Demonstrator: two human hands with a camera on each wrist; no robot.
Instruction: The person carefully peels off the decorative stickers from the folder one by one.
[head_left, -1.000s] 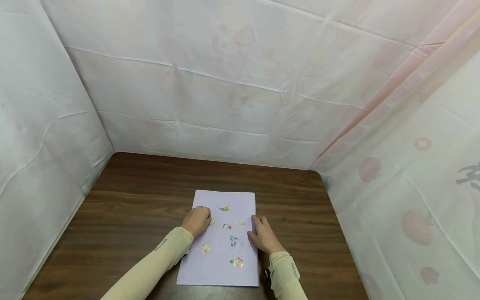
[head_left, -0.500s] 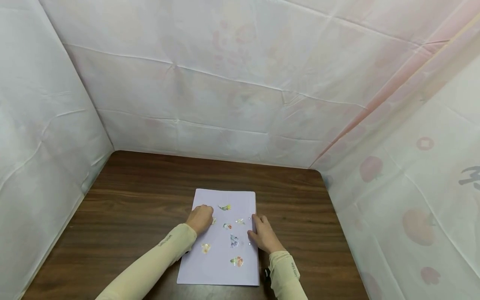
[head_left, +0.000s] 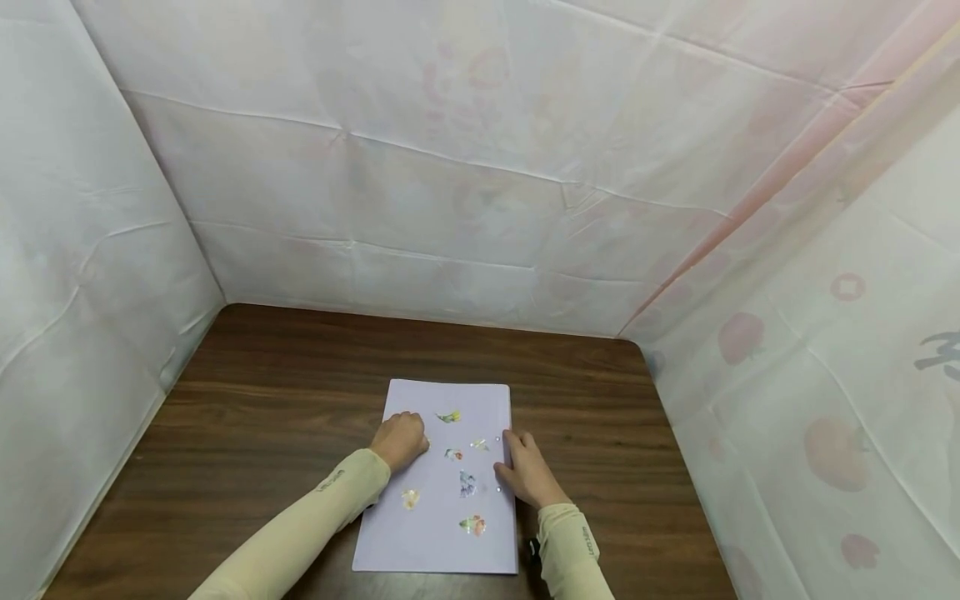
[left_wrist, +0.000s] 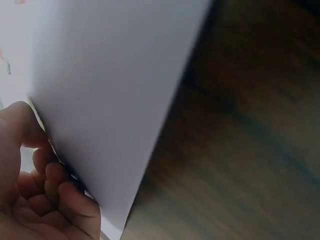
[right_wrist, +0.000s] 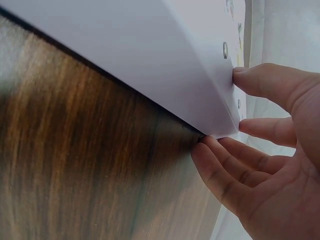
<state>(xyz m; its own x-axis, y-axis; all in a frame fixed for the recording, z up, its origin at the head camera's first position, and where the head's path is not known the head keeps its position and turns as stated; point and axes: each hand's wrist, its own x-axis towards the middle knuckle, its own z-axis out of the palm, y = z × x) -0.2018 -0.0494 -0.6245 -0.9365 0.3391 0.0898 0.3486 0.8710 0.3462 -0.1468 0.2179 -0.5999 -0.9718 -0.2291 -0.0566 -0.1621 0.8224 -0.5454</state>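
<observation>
On the table lies a lilac folder (head_left: 435,542), upright in the head view, with several shiny flower stickers such as the purple one (head_left: 467,483). My left hand (head_left: 399,439) rests on its upper left part, thumb side down by a mostly covered sticker. The left wrist view shows that hand (left_wrist: 45,195) with fingers curled against the folder (left_wrist: 115,90). My right hand (head_left: 529,473) holds the folder's right edge. In the right wrist view, that hand's (right_wrist: 260,155) thumb is on the top face of the folder (right_wrist: 150,55) and its other fingers lie along the side edge.
The dark wood table (head_left: 285,367) extends around the folder. A pale patterned cloth (head_left: 450,208) hangs behind the table, with more cloth on the left and right. A small black item (head_left: 535,550) shows beside my right sleeve.
My left hand has moved slightly right over the folder, and its thumb now covers most of the sticker beside it. My right hand and the folder have stayed in place.
</observation>
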